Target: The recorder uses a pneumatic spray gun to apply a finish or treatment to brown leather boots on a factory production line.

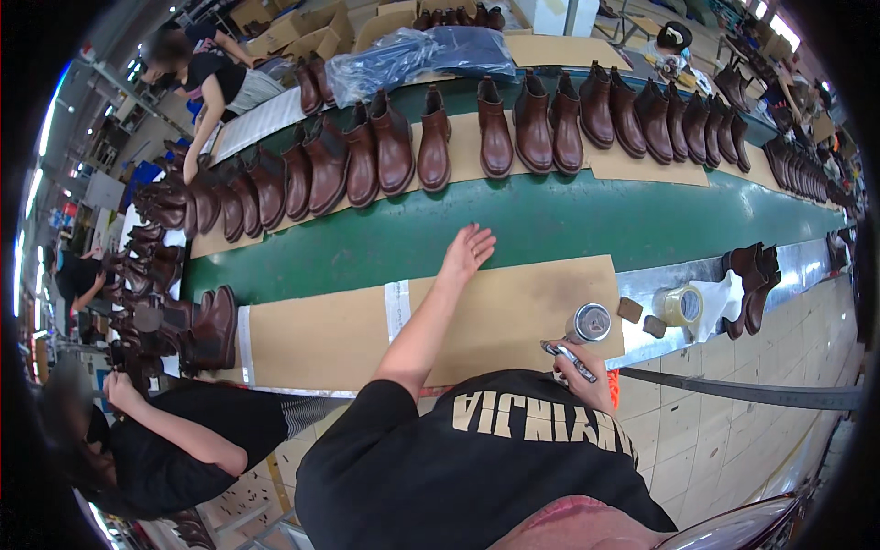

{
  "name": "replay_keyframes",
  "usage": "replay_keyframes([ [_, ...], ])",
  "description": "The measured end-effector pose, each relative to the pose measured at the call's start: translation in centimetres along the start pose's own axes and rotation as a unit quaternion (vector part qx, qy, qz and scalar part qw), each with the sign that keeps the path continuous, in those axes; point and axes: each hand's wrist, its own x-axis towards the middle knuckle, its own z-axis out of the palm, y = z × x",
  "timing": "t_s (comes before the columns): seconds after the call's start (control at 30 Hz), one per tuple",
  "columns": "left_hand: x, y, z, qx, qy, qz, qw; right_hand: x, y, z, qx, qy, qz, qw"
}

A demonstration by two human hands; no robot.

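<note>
My left hand [469, 249] reaches forward over the green belt [403, 243], its fingers stretched out and holding nothing. It is nearest to a row of brown ankle boots [495, 137] standing upright on cardboard beyond it, and touches none of them. Close to my body, my right hand [587, 371] is closed around a small silver and dark hand tool [570, 357]; its exact kind is unclear. A round, silver-topped can [591, 323] stands just beyond that hand on the brown cardboard [522, 312] covering the bench.
To the right lie small brown blocks [630, 309], a roll of clear tape [680, 305] and white paper [720, 307], beside more boots [753, 284]. Plastic wrap [385, 69] lies behind the row. Co-workers sit near left [174, 440] and stand far left [215, 78]; boots [209, 330] crowd the left end.
</note>
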Motion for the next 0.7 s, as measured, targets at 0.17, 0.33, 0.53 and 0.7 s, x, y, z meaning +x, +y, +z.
replay_keyframes([
  [0.17, 8.1, 2.8, 4.0, -0.14, 0.009, -0.055, 0.989, 1.2, 0.9, 0.0, -0.008, 0.029, -0.002, 1.0],
  [0.33, 13.8, 4.9, 7.0, -0.221, 0.052, -0.055, 0.972, 2.1, 1.4, -0.4, 0.001, 0.036, 0.053, 0.998],
  [0.53, 17.1, 7.6, 8.9, -0.25, 0.005, -0.044, 0.967, 4.9, 0.7, -1.3, 0.032, 0.028, 0.088, 0.995],
  [0.7, 17.7, 6.8, 9.2, -0.205, 0.061, -0.05, 0.976, 6.8, -0.2, -2.1, 0.042, 0.031, 0.101, 0.993],
])
